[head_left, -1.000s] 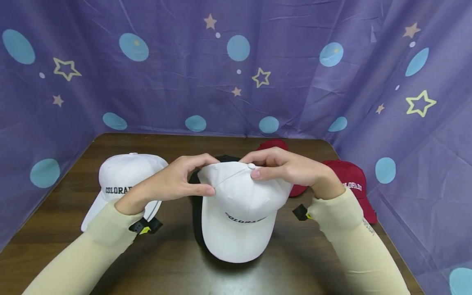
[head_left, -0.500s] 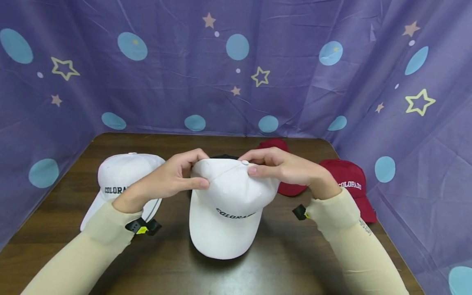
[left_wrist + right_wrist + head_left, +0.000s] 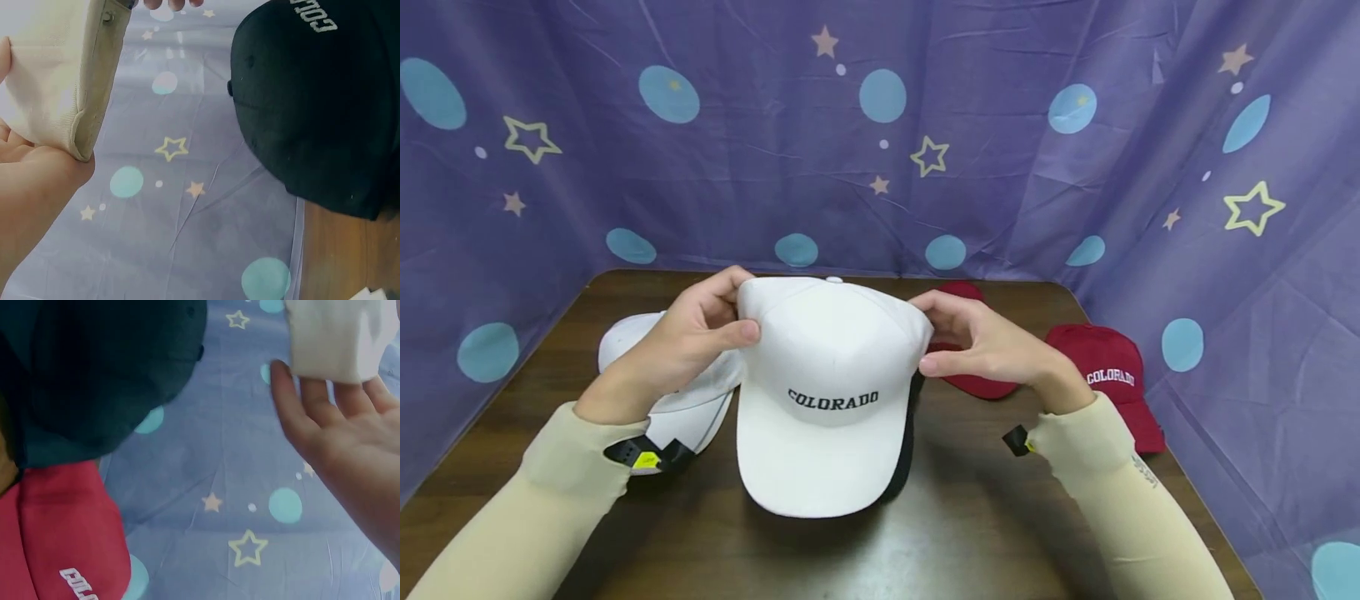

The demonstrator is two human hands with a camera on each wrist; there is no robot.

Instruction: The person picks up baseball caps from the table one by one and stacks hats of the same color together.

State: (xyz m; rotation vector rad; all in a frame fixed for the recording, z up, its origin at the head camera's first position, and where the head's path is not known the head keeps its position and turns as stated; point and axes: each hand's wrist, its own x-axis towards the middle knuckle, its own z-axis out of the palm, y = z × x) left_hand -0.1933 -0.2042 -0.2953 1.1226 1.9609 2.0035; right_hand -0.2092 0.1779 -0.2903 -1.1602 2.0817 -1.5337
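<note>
A white baseball cap [image 3: 831, 367] with dark COLORADO lettering is raised in the middle of the head view, brim toward me. My left hand [image 3: 688, 346] grips the left side of its crown, thumb in front and fingers behind. My right hand [image 3: 1000, 346] holds the other side, thumb at the crown's edge. In the right wrist view, its fingers [image 3: 322, 403] run up behind the white fabric. Behind the raised cap is a black cap [image 3: 312, 106], mostly hidden in the head view, where its dark brim edge [image 3: 906, 446] shows at the right.
Another white cap [image 3: 703, 408] lies on the wooden table [image 3: 970, 517], partly behind my left forearm. A red COLORADO cap [image 3: 1105, 375] stands at the right, and a second red cap [image 3: 981, 387] sits farther back. A purple curtain [image 3: 880, 208] encloses the back and sides.
The white cap has moved left and up and tilted, so its front lettering faces me more. My left hand has moved left with it, and my hands have spread apart to its two sides.
</note>
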